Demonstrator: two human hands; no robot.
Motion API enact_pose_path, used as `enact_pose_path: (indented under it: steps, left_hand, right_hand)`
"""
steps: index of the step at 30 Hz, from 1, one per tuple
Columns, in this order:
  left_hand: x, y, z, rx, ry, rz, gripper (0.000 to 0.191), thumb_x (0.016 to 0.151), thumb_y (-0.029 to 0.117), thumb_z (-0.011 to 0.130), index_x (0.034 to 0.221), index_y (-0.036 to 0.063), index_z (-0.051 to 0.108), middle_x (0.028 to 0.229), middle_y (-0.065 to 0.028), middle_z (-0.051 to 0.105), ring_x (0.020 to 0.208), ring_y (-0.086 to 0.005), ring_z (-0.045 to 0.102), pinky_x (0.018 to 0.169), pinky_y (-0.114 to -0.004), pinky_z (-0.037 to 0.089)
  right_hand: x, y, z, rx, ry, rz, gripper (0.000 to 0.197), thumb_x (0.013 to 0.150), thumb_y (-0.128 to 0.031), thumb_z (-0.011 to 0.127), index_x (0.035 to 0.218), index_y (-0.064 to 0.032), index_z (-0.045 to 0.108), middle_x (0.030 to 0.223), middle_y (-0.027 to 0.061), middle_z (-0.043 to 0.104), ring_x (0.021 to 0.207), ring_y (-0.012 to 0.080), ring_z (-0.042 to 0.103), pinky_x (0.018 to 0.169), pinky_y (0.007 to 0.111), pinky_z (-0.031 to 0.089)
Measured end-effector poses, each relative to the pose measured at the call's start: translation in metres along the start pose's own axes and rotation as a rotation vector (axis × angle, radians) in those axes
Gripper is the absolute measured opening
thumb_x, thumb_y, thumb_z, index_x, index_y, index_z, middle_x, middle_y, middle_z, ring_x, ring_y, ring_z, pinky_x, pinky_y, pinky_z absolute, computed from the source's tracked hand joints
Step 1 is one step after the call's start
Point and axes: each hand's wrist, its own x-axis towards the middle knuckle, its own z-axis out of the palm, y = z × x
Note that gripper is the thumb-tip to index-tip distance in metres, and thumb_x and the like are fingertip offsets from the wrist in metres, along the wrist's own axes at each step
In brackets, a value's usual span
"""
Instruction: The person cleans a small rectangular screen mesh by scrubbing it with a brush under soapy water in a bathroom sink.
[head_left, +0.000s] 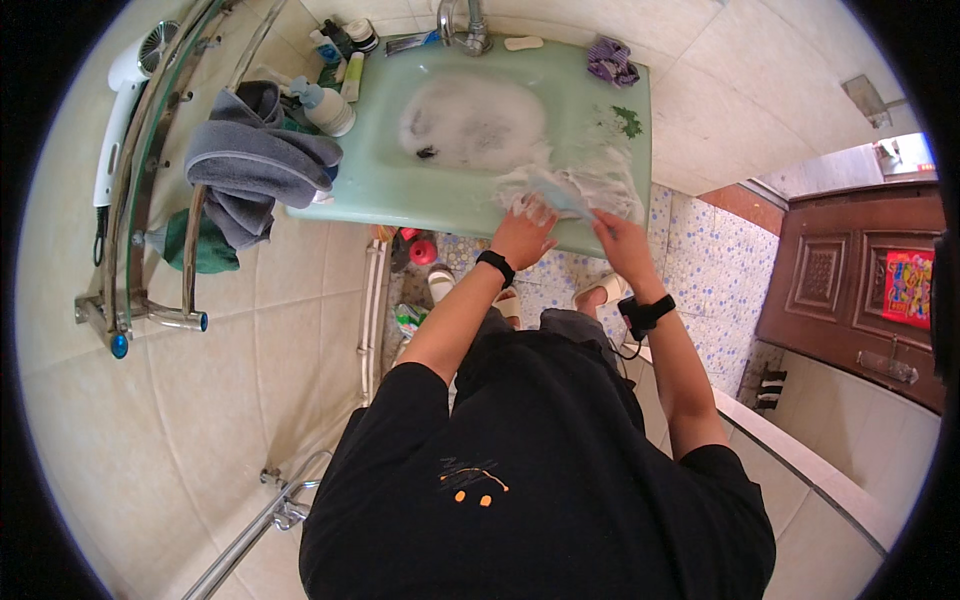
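My right hand (621, 241) grips the handle of a pale blue brush (561, 198). The brush head rests on a sudsy white cloth (611, 186), spread over the front right of a pale green washbasin counter (420, 196). On the cloth's left part lies my left hand (523, 238), palm down, pressing it to the counter; foam covers its fingertips. White suds (476, 112) fill the basin behind, and a small dark item (426, 152) pokes through them. The brush's bristles are hidden beneath it.
A faucet (472, 37), a soap bar (523, 43) and a bunched purple cloth (611, 61) line the back. Left stand a pump bottle (324, 109) and several toiletries. A grey towel (259, 154) hangs on a metal rack (193, 255) beside a hair dryer (124, 120). A brown door (825, 277) is right.
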Motion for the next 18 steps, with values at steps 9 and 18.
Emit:
enact_pose_path:
  steps: [9, 18]
  left_hand:
    - [-0.014, -0.008, 0.014, 0.02, 0.185, -0.039, 0.066, 0.089, 0.038, 0.059, 0.145, 0.0106, 0.037, 0.154, -0.0154, 0.029, 0.143, -0.0347, 0.024, 0.113, -0.053, 0.025]
    - [-0.023, -0.004, 0.012, -0.043, 0.222, -0.145, 0.076, 0.086, 0.04, 0.062, 0.144, -0.0005, 0.034, 0.152, -0.0204, 0.028, 0.142, -0.0374, 0.024, 0.115, -0.05, 0.022]
  right_hand:
    - [-0.011, -0.01, -0.006, -0.254, 0.048, 0.173, 0.031, 0.096, -0.03, 0.051, 0.12, -0.0162, 0.062, 0.085, 0.0191, 0.068, 0.081, 0.0411, 0.064, 0.068, 0.05, 0.05]
    - [-0.012, 0.005, -0.012, -0.562, -0.036, 0.23, 0.033, 0.097, -0.033, 0.045, 0.125, -0.0227, 0.06, 0.075, 0.0175, 0.066, 0.068, 0.0392, 0.064, 0.058, 0.053, 0.049]
